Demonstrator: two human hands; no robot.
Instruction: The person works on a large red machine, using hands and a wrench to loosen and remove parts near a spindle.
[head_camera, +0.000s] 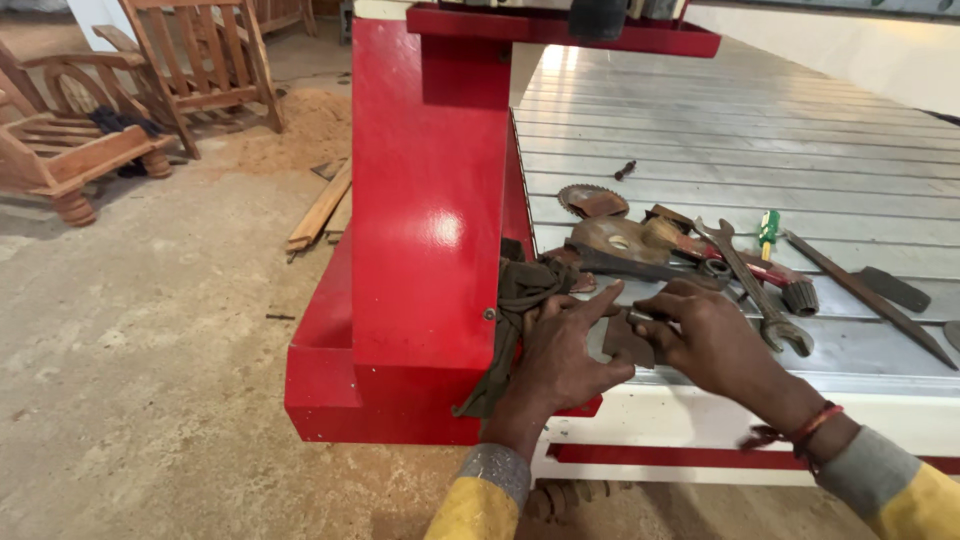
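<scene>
My left hand and my right hand meet at the near edge of a ribbed metal machine bed. Between them they pinch a small flat dark piece that lies on the bed; the right fingers also close on a short grey rod at its top. The left fingers spread over the piece's left side, next to a brown rag hanging down the red machine column. Just beyond the hands lies a heap of rusty tools.
On the bed lie a toothed saw disc, a large open-ended spanner, a green-handled screwdriver, a long flat bar and a dark block. Wooden chairs, planks and sawdust occupy the concrete floor to the left.
</scene>
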